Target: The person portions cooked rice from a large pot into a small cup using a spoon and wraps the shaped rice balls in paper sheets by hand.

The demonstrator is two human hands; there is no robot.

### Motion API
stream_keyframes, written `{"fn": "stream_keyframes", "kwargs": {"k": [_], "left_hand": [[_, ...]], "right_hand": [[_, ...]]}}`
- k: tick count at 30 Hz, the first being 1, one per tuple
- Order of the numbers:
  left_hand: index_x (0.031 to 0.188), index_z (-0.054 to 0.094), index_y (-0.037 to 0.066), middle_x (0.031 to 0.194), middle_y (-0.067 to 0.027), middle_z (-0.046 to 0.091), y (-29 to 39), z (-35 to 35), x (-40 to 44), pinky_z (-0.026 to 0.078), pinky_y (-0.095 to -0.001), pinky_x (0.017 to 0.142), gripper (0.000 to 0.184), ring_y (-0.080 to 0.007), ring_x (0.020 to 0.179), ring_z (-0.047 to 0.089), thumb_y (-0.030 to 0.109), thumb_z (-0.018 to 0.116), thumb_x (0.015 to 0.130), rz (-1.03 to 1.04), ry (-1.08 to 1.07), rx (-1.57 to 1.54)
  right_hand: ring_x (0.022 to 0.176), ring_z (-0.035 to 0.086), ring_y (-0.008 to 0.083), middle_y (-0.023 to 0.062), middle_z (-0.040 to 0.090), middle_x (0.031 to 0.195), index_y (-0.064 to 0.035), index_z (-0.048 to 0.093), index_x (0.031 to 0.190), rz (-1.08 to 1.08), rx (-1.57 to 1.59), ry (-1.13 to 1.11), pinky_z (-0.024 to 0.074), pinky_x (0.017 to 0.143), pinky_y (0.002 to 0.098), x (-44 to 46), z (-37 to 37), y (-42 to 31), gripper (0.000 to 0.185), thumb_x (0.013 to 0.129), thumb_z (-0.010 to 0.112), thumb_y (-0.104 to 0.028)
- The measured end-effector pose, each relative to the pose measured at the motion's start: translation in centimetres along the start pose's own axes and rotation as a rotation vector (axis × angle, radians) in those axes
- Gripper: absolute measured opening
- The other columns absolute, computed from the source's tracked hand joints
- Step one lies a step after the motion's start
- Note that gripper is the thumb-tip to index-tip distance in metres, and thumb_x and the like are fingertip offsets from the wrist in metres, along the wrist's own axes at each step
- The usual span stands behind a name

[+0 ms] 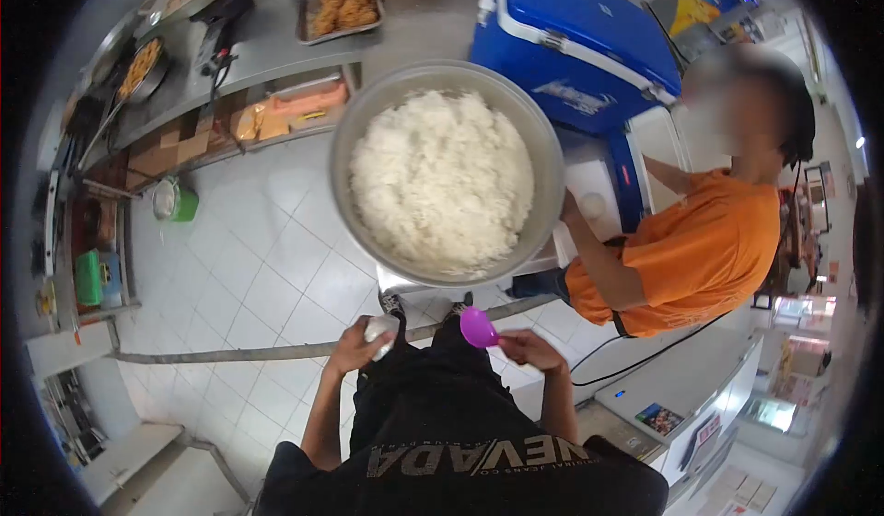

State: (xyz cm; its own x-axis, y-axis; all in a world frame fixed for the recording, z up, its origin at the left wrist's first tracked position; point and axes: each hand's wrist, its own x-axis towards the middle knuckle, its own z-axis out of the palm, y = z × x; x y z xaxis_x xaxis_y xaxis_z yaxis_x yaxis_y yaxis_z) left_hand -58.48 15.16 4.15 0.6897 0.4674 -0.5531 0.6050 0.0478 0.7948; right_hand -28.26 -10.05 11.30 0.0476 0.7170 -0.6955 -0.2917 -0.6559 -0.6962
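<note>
A large metal pot (343, 162) heaped with cooked white rice (442, 180) stands in front of me. My right hand (532, 348) is closed round the handle of a purple plastic spoon (478, 328), its bowl just below the pot's near rim. Closed on a small, rounded, shiny white bundle (379, 334), my left hand (354, 346) is to the left, also below the pot. The bundle looks like clear plastic with something white inside. Both hands are apart from the pot and from each other.
A blue cooler (580, 46) stands beyond the pot. At the right is a person in an orange shirt (709, 240), one hand near the pot's rim. A metal tray of fried food (341, 8) sits on the steel counter (414, 10); a green bucket (184, 205) is on the floor.
</note>
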Motion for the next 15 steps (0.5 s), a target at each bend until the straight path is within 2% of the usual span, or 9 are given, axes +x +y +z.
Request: {"fn": "stream_keyframes", "kwargs": {"k": [1,4,5,6,7,8,9,11,15], "left_hand": [[0.127,0.054,-0.004,0.107,-0.0168,0.068,1.2,-1.4,-0.9,0.052,-0.0379,0.086,0.06,-0.0227,0.096,0.066,0.047,0.061,0.096,-0.028,0.005,-0.115],[0.134,0.051,-0.002,0.119,-0.0119,0.063,2.8,-3.5,-1.5,0.048,-0.0334,0.093,0.05,-0.0185,0.11,0.059,0.038,0.05,0.104,0.006,0.017,-0.561],[0.137,0.05,-0.001,0.125,-0.0102,0.061,3.5,-3.9,-1.6,0.045,-0.0319,0.097,0.048,-0.0177,0.117,0.055,0.035,0.045,0.106,0.024,0.004,-0.713],[0.137,0.049,-0.001,0.126,-0.0102,0.06,4.0,-3.7,-1.2,0.045,-0.0324,0.098,0.049,-0.018,0.117,0.055,0.036,0.045,0.106,0.034,0.008,-0.854],[0.138,0.049,0.0,0.126,-0.0103,0.06,4.4,-3.5,-0.7,0.044,-0.033,0.099,0.049,-0.0182,0.117,0.055,0.038,0.045,0.106,0.047,0.013,-0.997],[0.138,0.049,0.001,0.127,-0.0103,0.06,4.6,-3.2,0.1,0.044,-0.0335,0.1,0.05,-0.0184,0.117,0.055,0.039,0.045,0.106,0.061,0.02,-1.139],[0.138,0.048,0.002,0.13,-0.0094,0.058,4.0,-2.8,1.1,0.042,-0.0367,0.103,0.055,-0.0193,0.118,0.055,0.046,0.044,0.105,0.02,0.08,-1.198],[0.138,0.048,0.003,0.132,-0.0093,0.057,6.7,-3.1,1.2,0.043,-0.0389,0.104,0.057,-0.0199,0.118,0.055,0.049,0.043,0.105,0.024,0.132,-1.36],[0.139,0.047,0.005,0.134,-0.0084,0.057,9.5,-3.1,1.4,0.043,-0.0399,0.103,0.061,-0.0209,0.12,0.054,0.055,0.04,0.104,0.151,0.187,-1.474]], "right_hand": [[0.06,0.041,0.0023,-0.0075,0.046,0.068,-0.005,0.067,0.108,-0.061,-0.089,-0.035,0.0327,0.052,0.0211,1.0,0.0,-3.2,0.022,0.102,0.057,-0.024],[0.066,0.05,0.0049,-0.0051,0.055,0.074,-0.0037,0.067,0.111,-0.349,-0.41,-0.027,0.0395,0.056,0.0226,7.3,-1.5,-9.7,0.022,0.099,0.058,-0.021],[0.065,0.053,0.0068,-0.0005,0.059,0.07,-0.003,0.068,0.098,-0.594,-0.5,0.122,0.0417,0.056,0.0265,8.7,0.4,-14.5,0.019,0.098,0.057,-0.019],[0.06,0.057,0.0157,0.0075,0.062,0.066,-0.0032,0.066,0.086,-0.592,-0.862,0.3,0.0447,0.058,0.0327,10.7,0.6,-18.2,0.021,0.097,0.057,-0.019],[0.06,0.061,0.0287,0.0153,0.064,0.067,-0.004,0.067,0.082,-0.671,-0.945,0.481,0.0464,0.06,0.0398,13.2,1.7,-20.9,0.027,0.097,0.055,-0.022],[0.059,0.06,0.0329,0.0165,0.065,0.07,-0.0062,0.07,0.085,-0.698,-1.201,0.641,0.0454,0.059,0.0426,15.9,2.2,-23.7,0.03,0.098,0.056,-0.029],[0.063,0.064,0.0372,0.0175,0.067,0.071,-0.0076,0.073,0.086,-0.655,-1.355,0.75,0.048,0.061,0.0468,18.5,3.1,-25.9,0.036,0.1,0.05,-0.032],[0.071,0.068,0.0378,0.019,0.069,0.074,-0.0066,0.073,0.089,-0.538,-1.601,0.83,0.0513,0.066,0.0498,24.0,2.6,-28.2,0.038,0.101,0.044,-0.029],[0.08,0.071,0.0373,0.0203,0.071,0.082,-0.0008,0.072,0.093,-0.624,-1.809,0.594,0.055,0.071,0.0487,29.8,0.9,-27.4,0.031,0.096,0.047,-0.019]]}}
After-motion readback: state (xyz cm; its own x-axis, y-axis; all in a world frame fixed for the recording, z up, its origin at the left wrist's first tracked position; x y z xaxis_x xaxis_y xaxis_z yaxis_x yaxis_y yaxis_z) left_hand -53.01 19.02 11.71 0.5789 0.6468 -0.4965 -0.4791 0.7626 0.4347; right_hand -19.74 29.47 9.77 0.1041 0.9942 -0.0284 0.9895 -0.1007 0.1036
